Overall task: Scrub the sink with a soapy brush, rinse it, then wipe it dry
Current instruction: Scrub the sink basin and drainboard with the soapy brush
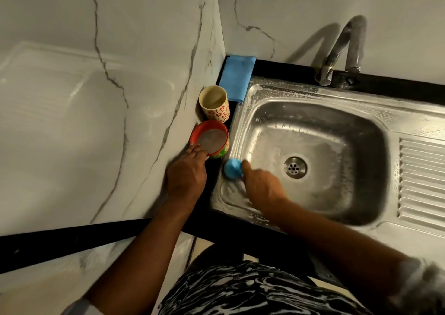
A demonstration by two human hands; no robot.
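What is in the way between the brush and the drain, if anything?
Nothing visible. The right hand holds the blue brush at the sink's left edge; the basin from there to the drain is bare, soapy steel. The red cup, floral cup and blue cloth sit outside it.

Pale marble-look corner under dim, warm light.

The left wall [72, 103] and the back wall [325, 4] met in a corner, both grey-white with thin dark veins. The left wall was glossy and held a broad, soft reflection, while the back wall bore grey shadows. A black counter [279, 66] ran along the back wall's foot. A black band [72, 240] crossed the lower left, with more veined pale surface below it.
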